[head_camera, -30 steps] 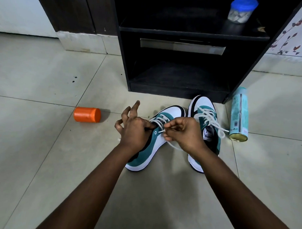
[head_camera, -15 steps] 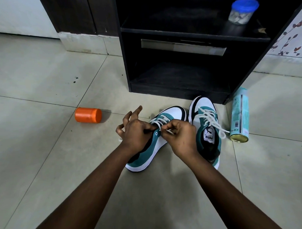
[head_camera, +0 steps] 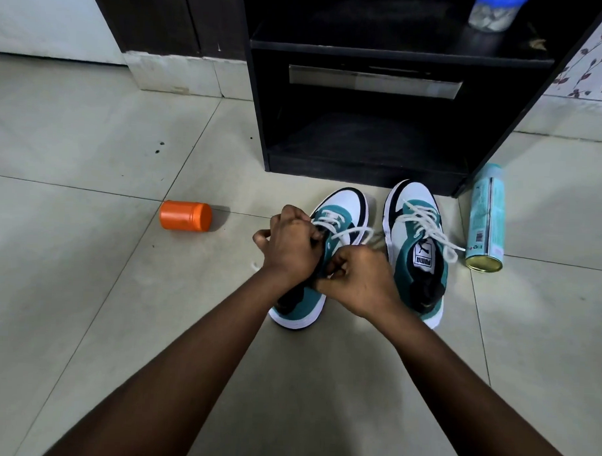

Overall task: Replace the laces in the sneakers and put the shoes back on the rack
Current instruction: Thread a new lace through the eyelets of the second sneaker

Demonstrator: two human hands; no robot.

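Black wooden shoe rack (head_camera: 380, 172), beyond both hands: its lower shelf stands open, but neither shoe is ready for it, since lacing appears unfinished.

Right teal-and-white sneaker (head_camera: 416, 252), just beside your right hand: its white lace hangs loose over the side, so it could snag or be trodden on when you lift the shoe.

Left teal-and-white sneaker (head_camera: 312, 262), under both hands, tilted toward you: it may roll if you pull hard.

Teal spray can (head_camera: 486, 217) and orange plastic jar (head_camera: 185, 216), lying on the tiled floor (head_camera: 86, 288) outboard of each hand: either could roll if knocked.

Left hand (head_camera: 289, 242): fingers curled on the sneaker's upper near the eyelets.

Right hand (head_camera: 357, 276): fingers pinched together on the white shoelace (head_camera: 349, 233); a slack pinch would let the end slip back out.
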